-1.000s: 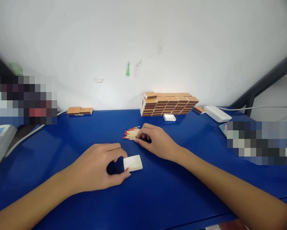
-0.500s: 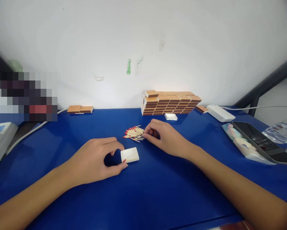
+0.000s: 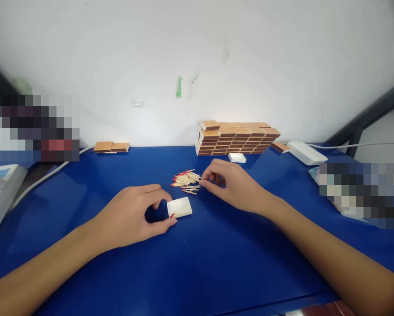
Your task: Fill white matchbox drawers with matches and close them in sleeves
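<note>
My left hand (image 3: 131,215) curves round the left end of a small white matchbox tray (image 3: 183,205), its thumb at the near side and its fingers at the far side. A few red-headed matches lie along the tray's near edge. Beyond the tray is a loose pile of matches (image 3: 187,178) with red heads mostly to the left. My right hand (image 3: 231,182) is at the pile's right side, thumb and forefinger pinched at the plain end of a match; its other fingers are curled.
Stacked matchboxes (image 3: 236,140) stand against the wall, with another white tray (image 3: 237,157) before them. Two matchboxes (image 3: 111,147) lie at back left. A white power adapter (image 3: 305,152) with a cable is at back right. A grey-white power strip (image 3: 6,193) sits far left.
My right fingertips have shifted slightly right relative to the match pile, still pinched. My left hand stays at the tray. The whole view has moved a little.
</note>
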{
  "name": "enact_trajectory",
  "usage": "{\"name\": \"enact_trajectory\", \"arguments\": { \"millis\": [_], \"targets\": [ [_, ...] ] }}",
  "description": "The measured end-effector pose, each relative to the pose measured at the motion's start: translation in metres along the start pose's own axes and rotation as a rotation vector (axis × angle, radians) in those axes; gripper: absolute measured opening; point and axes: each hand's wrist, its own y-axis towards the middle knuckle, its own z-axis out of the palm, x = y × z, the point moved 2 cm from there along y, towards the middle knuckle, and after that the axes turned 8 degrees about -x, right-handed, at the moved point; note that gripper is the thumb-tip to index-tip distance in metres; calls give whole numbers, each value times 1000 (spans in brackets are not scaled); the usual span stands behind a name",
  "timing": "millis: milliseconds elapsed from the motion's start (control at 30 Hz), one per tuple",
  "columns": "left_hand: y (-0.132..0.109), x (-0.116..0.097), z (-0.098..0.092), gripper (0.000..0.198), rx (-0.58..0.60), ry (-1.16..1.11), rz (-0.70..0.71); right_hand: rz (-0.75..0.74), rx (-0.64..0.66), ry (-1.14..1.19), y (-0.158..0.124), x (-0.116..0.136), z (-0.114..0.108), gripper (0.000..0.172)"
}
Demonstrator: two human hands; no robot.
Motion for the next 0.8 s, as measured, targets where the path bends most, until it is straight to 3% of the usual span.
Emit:
{"name": "enact_trajectory", "arguments": {
  "millis": [300, 800],
  "targets": [
    [0, 0, 1, 24, -30, 6, -7, -70, 55, 107, -7, 27, 6, 9],
    [-1, -7, -1, 19, -70, 21, 64, -165, 148, 81, -15, 37, 16, 5]
  ]
}}
